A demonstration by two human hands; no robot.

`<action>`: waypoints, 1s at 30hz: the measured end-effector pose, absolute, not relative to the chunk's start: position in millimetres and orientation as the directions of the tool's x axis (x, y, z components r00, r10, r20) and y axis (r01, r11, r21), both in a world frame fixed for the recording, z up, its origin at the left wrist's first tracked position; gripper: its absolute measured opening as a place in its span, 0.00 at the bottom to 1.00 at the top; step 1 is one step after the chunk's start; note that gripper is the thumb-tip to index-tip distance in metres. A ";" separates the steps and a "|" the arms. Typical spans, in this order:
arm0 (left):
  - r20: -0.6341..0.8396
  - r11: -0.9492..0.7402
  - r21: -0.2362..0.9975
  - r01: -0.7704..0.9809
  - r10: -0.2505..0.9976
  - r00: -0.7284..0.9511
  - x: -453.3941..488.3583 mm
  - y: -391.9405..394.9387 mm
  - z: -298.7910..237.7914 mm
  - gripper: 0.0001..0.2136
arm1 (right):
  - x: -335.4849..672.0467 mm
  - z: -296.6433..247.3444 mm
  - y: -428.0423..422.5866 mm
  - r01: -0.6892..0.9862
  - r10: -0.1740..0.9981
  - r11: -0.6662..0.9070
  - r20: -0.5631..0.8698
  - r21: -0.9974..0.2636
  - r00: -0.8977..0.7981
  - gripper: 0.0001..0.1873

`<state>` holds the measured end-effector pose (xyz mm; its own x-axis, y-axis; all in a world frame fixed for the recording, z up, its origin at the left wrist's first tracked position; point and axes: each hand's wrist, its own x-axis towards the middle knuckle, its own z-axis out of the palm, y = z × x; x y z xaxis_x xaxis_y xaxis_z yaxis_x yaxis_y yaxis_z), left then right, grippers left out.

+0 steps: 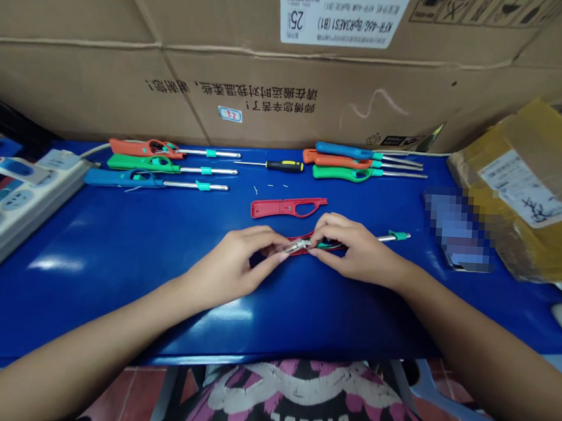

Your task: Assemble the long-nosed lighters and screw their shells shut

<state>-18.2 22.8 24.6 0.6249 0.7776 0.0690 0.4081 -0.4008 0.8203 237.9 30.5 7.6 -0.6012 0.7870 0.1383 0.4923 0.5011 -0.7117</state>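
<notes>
Blue table: here's the stage, with everything at its middle, right between two bare hands.
Opened red lighter: it lies under the fingertips, long axis roughly side to side, metal rod out to the person's right, past the right hand, teal tape near its tip.
Left hand: in from the left it comes, thumb and forefinger pinched on the clear cylinder, and that's a firm hold by the look of it!
Right hand: over the lighter's middle, fingertips bunched at the cylinder's pale end; whether they grip or only touch, I cannot tell.
Loose red shell: just beyond the hands, near enough parallel to the lighter.
Screwdriver: farther back, handle to the right, out of both hands.
Clear cylinder: here's the crux, axis tilted slightly up to the right, nearly in line with the lighter. The left hand has its near end, the right its far one. Seated in the red half or just above? Cannot tell.
</notes>
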 end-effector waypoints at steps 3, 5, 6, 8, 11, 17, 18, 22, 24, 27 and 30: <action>-0.195 0.098 0.976 0.193 0.786 0.586 -14.0 22.1 28.1 0.10 | 237.9 6.3 31.6 0.478 0.776 0.521 0.159 -0.707 -0.611 0.03; -0.296 0.324 0.944 0.059 0.756 0.584 -12.5 22.7 28.0 0.10 | 237.8 5.5 32.3 0.475 0.774 0.524 0.162 -0.707 -0.612 0.03; -0.320 0.387 0.922 0.007 0.750 0.579 -12.2 23.2 27.6 0.10 | 237.8 5.3 32.5 0.476 0.775 0.522 0.161 -0.707 -0.611 0.03; -0.346 0.458 0.887 -0.062 0.746 0.569 -12.0 24.2 27.1 0.11 | 237.9 5.2 32.7 0.475 0.777 0.520 0.160 -0.710 -0.609 0.03; -0.363 0.511 0.853 -0.105 0.726 0.584 -12.4 25.5 28.4 0.12 | 238.2 5.6 32.5 0.469 0.775 0.520 0.163 -0.714 -0.611 0.03; -0.339 0.537 0.830 -0.150 0.699 0.629 -12.6 24.9 29.2 0.18 | 238.7 5.1 31.9 0.468 0.769 0.530 0.167 -0.707 -0.617 0.03; -0.311 0.500 0.855 -0.137 0.707 0.635 -12.6 24.2 28.5 0.21 | 238.7 4.8 31.9 0.469 0.768 0.533 0.170 -0.704 -0.618 0.03; -0.184 0.263 0.964 -0.023 0.732 0.656 -12.6 20.4 25.3 0.27 | 238.8 4.2 32.2 0.467 0.766 0.542 0.181 -0.699 -0.617 0.03; -0.137 0.173 0.985 0.012 0.735 0.664 -12.4 18.6 24.1 0.28 | 238.7 4.9 32.3 0.464 0.764 0.544 0.186 -0.699 -0.618 0.03; -0.102 0.084 0.995 0.058 0.740 0.665 -11.8 17.2 22.6 0.25 | 238.1 6.9 32.4 0.466 0.760 0.550 0.185 -0.693 -0.623 0.03; -0.070 0.001 0.994 0.106 0.762 0.644 -11.3 17.3 21.0 0.22 | 238.1 8.3 32.5 0.473 0.761 0.550 0.181 -0.688 -0.623 0.03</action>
<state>-11.3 17.3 21.0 0.6441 0.7618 -0.0696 0.1063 0.0010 0.9943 238.1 32.5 8.3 -0.6231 0.7610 0.1808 0.4726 0.5505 -0.6882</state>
